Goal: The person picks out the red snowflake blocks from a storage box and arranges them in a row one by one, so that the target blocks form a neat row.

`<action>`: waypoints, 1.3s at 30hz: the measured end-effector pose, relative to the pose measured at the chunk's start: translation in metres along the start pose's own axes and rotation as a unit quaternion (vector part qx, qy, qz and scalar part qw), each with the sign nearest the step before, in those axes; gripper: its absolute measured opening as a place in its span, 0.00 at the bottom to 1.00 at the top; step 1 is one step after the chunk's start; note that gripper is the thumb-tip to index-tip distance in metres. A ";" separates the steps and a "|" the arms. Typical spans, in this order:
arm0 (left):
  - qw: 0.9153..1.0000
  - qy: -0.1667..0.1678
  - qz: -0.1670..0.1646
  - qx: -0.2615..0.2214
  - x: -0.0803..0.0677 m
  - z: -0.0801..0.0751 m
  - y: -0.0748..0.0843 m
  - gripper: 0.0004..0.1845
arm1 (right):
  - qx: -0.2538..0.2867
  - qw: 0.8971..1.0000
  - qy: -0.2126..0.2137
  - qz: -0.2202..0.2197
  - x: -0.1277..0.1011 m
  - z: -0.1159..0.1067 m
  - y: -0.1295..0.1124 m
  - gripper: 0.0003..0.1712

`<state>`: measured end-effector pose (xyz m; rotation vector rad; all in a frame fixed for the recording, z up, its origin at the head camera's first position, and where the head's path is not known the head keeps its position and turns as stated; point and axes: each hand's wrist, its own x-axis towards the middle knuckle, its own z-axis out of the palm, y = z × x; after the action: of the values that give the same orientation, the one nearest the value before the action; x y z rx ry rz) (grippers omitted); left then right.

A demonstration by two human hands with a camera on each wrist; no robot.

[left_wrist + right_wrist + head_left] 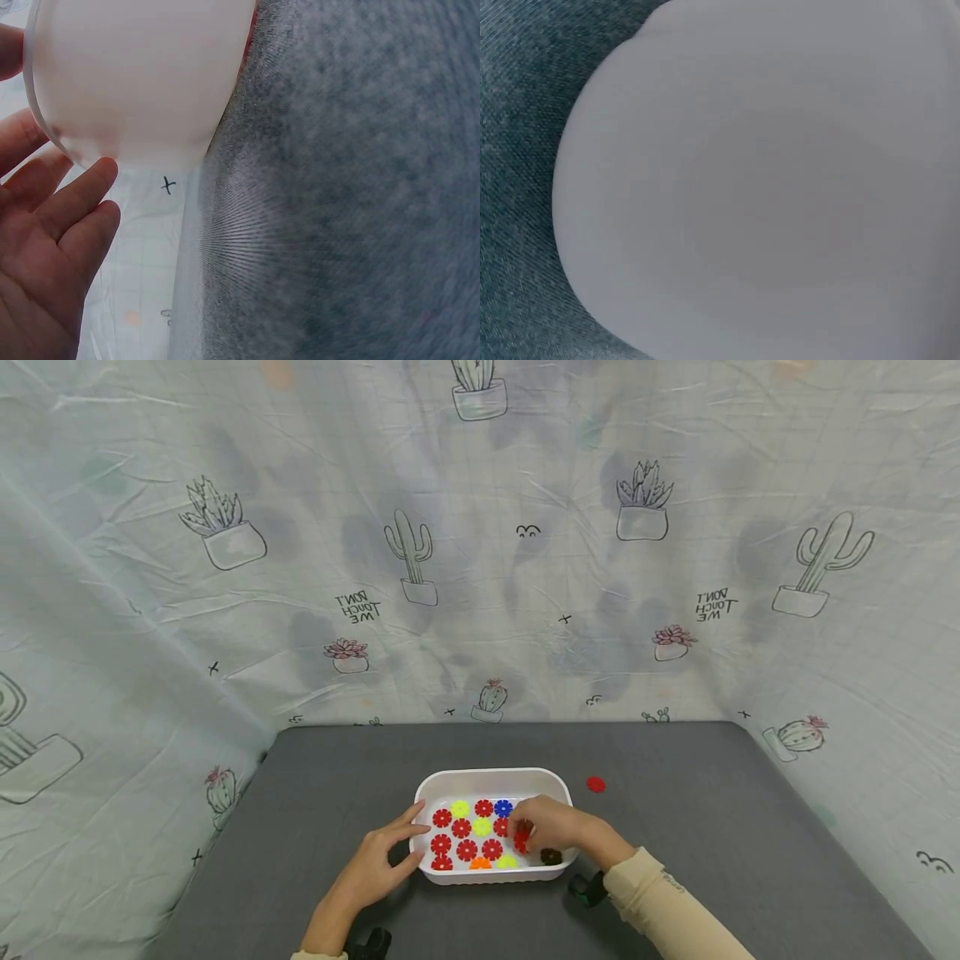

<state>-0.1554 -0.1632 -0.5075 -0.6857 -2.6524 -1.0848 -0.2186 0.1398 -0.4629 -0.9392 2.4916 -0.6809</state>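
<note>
Fingers (pixel 525 833) of the right hand (pixel 551 827) are curled down inside the white tray (pixel 491 777), pinching a red flower-shaped disc (pixel 520 841) near the tray's right end, beside a dark disc (pixel 551 856). Straight and relaxed, the fingers of the left hand (pixel 375 868) rest against the tray's outer left wall and hold nothing; the left wrist view shows the fingertips (pixel 90 180) touching that wall. The tray sits on the grey bench (pixel 300 827), near its front edge, and holds rows of red, yellow, blue and orange discs (pixel 467 850). Just beyond the tray's far right corner, one loose red disc (pixel 596 784) lies on the bench. Behind hangs a cactus-print cloth (pixel 480 568).
</note>
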 end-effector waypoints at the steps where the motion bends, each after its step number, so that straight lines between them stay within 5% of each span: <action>1: 1.000 0.000 0.000 0.000 0.000 0.000 0.000 0.16 | 0.004 1.000 0.003 -0.006 -0.001 -0.001 0.001 0.11; 9: 1.000 -0.001 0.001 -0.001 0.000 -0.001 0.000 0.16 | 0.044 0.997 0.066 -0.009 -0.014 -0.009 0.010 0.12; 18: 1.000 -0.006 -0.011 -0.002 -0.001 -0.003 0.003 0.17 | 0.126 0.981 0.149 0.000 -0.030 -0.019 0.023 0.14; 24: 1.000 -0.007 -0.014 -0.003 -0.001 -0.003 0.003 0.17 | 0.212 0.958 0.194 -0.005 -0.043 -0.022 0.040 0.17; 39: 1.000 -0.010 -0.016 -0.003 -0.002 -0.002 0.003 0.17 | 0.296 0.898 0.319 0.066 -0.068 -0.014 0.092 0.20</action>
<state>-0.1525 -0.1636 -0.5048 -0.6606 -2.6862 -1.1003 -0.2238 0.2515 -0.4912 -0.3346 2.5368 -1.8003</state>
